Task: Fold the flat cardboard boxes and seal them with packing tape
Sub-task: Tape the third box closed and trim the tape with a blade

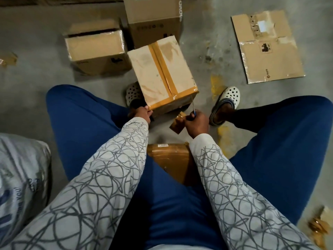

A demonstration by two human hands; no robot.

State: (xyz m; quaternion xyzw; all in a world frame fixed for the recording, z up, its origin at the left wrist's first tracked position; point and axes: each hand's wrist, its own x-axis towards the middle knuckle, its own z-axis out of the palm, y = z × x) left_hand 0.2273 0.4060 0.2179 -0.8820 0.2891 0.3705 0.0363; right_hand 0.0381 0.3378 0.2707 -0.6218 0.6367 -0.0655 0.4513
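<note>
Altogether three folded boxes (pixel 162 74), one flat (pixel 266 46).

The tall box (pixel 153 18) at the top of the view carries white letters running down its right edge, "ovo" being all that reads (the start is cut off). To the right of that tall box, a flat cardboard sheet (pixel 266 46) on the floor bears "PICO" with a small round mark near its lower edge, plus a dark square label too small to read. Left of the tall box, a smaller box (pixel 97 49) shows "pico" upside down on its front face. The grey bag (pixel 19 175) at lower left has blue print, unreadable.
</note>
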